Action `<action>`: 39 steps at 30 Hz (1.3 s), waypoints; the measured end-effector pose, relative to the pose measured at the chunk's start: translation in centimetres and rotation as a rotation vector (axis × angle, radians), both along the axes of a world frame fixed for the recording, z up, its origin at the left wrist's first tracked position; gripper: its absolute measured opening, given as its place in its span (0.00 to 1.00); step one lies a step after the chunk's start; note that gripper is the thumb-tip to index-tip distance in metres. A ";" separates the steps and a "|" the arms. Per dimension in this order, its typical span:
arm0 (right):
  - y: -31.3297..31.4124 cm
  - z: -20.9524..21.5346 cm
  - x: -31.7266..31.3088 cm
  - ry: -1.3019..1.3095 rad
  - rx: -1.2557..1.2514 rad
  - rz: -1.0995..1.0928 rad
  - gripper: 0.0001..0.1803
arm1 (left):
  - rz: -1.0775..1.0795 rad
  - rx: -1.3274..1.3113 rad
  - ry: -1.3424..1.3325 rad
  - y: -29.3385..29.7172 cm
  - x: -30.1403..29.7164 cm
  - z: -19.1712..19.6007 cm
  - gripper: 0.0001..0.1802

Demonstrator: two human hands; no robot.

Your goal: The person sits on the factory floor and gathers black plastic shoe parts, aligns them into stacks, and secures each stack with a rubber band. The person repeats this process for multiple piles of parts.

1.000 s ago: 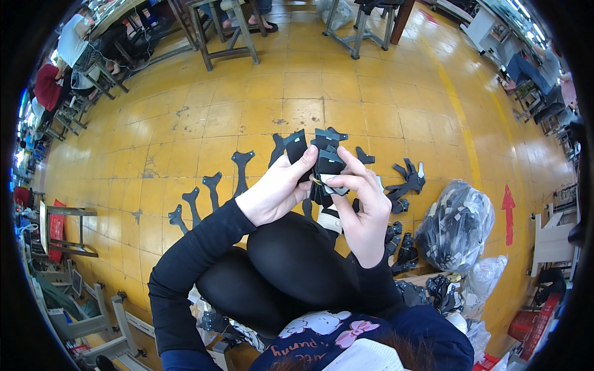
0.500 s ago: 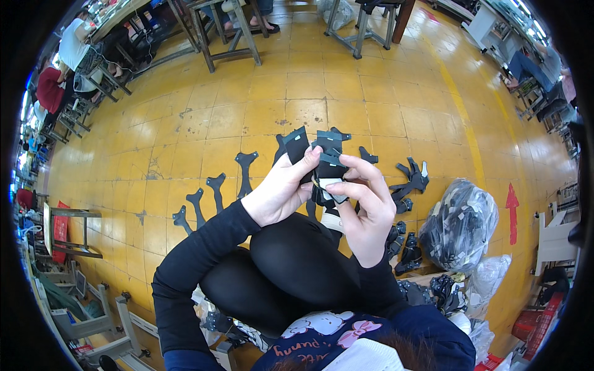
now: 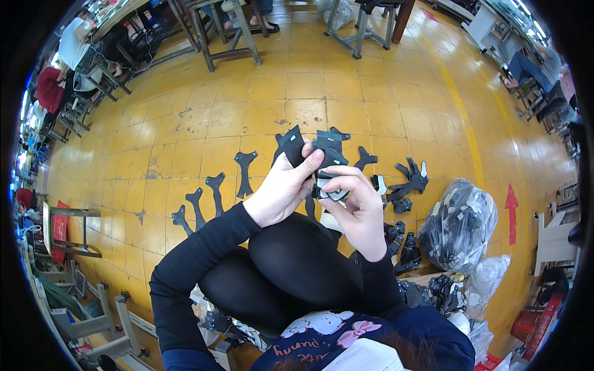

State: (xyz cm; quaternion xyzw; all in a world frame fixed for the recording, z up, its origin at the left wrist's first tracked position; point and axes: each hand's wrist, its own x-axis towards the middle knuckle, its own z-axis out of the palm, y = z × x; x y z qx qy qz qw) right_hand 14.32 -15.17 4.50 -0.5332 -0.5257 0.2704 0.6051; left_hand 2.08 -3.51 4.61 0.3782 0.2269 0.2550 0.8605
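Above my knees, my left hand is closed round several dark flat cut pieces, its thumb pressed on top. One dark piece with a small white label sticks up at the left of that hand. My right hand is closed on the lower right part of the same bundle, thumb and forefinger at a white patch on it. The fingers partly hide how the pieces overlap. On the floor beyond, Y-ended black pieces lie spread in a curved row.
A large clear bag of black pieces stands on the floor at right, smaller bundles beside it. More black bundles lie by my right side. Stools and seated people are farther off. A low frame stands at left.
My right hand has moved slightly down and left, its fingers curling closer to the bundle. The dark pieces in my left hand have tilted and fanned a little differently.
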 end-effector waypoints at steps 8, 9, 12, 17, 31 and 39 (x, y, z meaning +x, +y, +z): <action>-0.2 -1.0 0.5 -0.004 0.108 -0.078 0.14 | -0.009 0.811 0.112 0.5 -0.2 1.3 0.18; -0.1 -1.0 0.5 -0.041 0.126 -0.099 0.14 | -0.008 0.899 0.176 0.5 -0.3 1.7 0.18; -0.4 -0.7 0.5 -0.140 0.102 -0.149 0.10 | -0.027 1.161 0.298 0.6 -0.8 2.9 0.19; -0.2 -0.6 0.5 -0.037 0.106 -0.022 0.15 | 0.101 0.952 0.112 -0.1 -1.0 2.3 0.20; -0.4 1.6 2.1 0.109 -0.237 0.206 0.17 | 0.312 0.635 0.068 -1.7 -0.3 2.6 0.23; 0.1 2.4 2.8 -0.013 -0.255 0.197 0.16 | 0.267 0.663 0.114 -1.0 -0.2 1.7 0.22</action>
